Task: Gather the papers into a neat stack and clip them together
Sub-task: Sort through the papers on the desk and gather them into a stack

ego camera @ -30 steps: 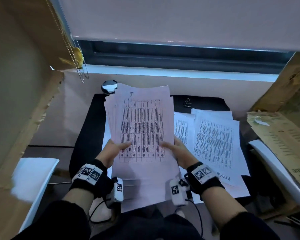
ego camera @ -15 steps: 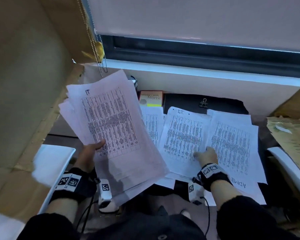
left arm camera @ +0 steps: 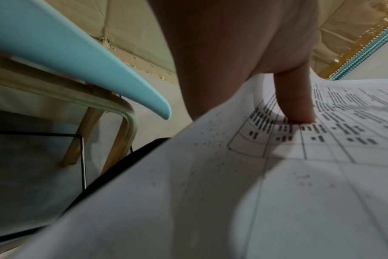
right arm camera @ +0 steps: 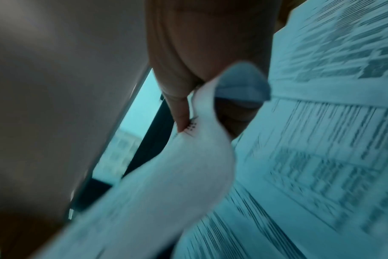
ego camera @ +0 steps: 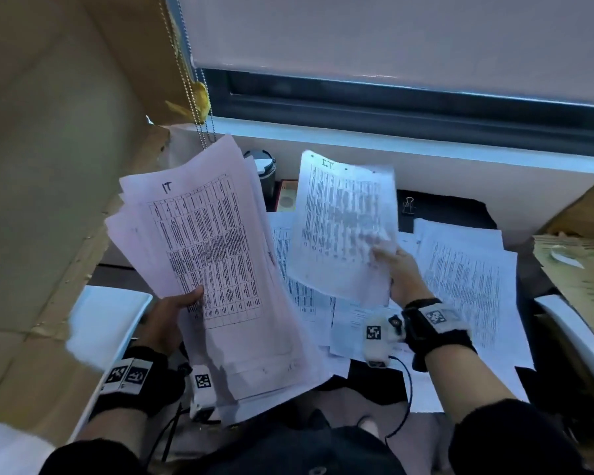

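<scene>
Midway, we clamp the stack [ego camera: 216,269] in our left fingers [ego camera: 194,296], pinch one sheet [ego camera: 343,228] in our right fingers [ego camera: 379,252], while more sheets [ego camera: 467,286] and the clip [ego camera: 408,205] lie on the worktop [ego camera: 453,210] beyond them, unclipped.

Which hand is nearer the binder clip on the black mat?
Right. The right hand, pinching a lifted sheet, is just below the binder clip; the left hand grips the stack far left.
</scene>
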Demonstrator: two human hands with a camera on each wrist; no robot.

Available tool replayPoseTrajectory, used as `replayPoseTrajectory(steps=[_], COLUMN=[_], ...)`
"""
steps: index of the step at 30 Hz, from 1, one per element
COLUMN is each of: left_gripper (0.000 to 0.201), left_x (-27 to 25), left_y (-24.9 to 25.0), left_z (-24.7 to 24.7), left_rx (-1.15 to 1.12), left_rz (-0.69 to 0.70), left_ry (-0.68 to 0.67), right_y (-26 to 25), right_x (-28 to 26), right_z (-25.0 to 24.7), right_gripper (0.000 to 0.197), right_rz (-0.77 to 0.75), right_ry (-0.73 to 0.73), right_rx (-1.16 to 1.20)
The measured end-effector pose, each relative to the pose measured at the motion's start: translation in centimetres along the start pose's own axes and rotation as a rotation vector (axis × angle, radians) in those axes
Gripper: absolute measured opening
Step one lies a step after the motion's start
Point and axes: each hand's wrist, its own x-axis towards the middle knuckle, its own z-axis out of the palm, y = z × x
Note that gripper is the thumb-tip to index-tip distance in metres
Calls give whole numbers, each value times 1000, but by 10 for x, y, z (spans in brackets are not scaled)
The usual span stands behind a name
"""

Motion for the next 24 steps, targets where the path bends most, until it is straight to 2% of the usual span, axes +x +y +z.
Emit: replayPoseTrajectory(steps=[3, 6, 9, 10, 13, 14, 15, 16, 17, 19, 21, 24], left_gripper=[14, 12, 23, 25, 22, 23, 20, 23, 32, 45, 48, 57], left_x=[0, -3, -11, -14, -20, -23, -26, -29, -31, -32, -31, -18], left_y=[1, 1, 3, 4, 4, 3, 2, 2, 2, 0, 0, -6], left_z=[-2, -5, -7, -7, -13, -15, -16, -16, -17, -20, -18, -14], left_rx=[-72, -89, -91, -82, -88, -96, -102, -115, -130, -166, -157, -148], left_rz=[23, 69, 96, 106, 96, 73, 59, 53, 50, 47, 33, 22], left_ry=[9, 44, 56, 69, 129, 140, 132, 145, 160, 164, 141, 112], right_y=[33, 74, 95, 97, 99, 99, 101, 99, 99, 96, 85, 48], right_x=[9, 23, 28, 28, 36, 39, 44, 45, 47, 49, 44, 30], right_z=[31, 54, 71, 76, 79, 77, 76, 75, 75, 75, 75, 60], right_gripper=[10, 11, 58, 64, 68, 65, 53, 34, 25, 30, 7, 15], right_rz=[104, 155, 175, 180, 180, 201, 201, 220, 212, 187, 137, 74], right_ry=[49, 112, 112, 101, 79, 80, 80, 62, 61, 70, 38, -38], right_rx=[-181, -445, -768, -844, -1018, -1026, -1012, -977, -926, -716, -500, -304])
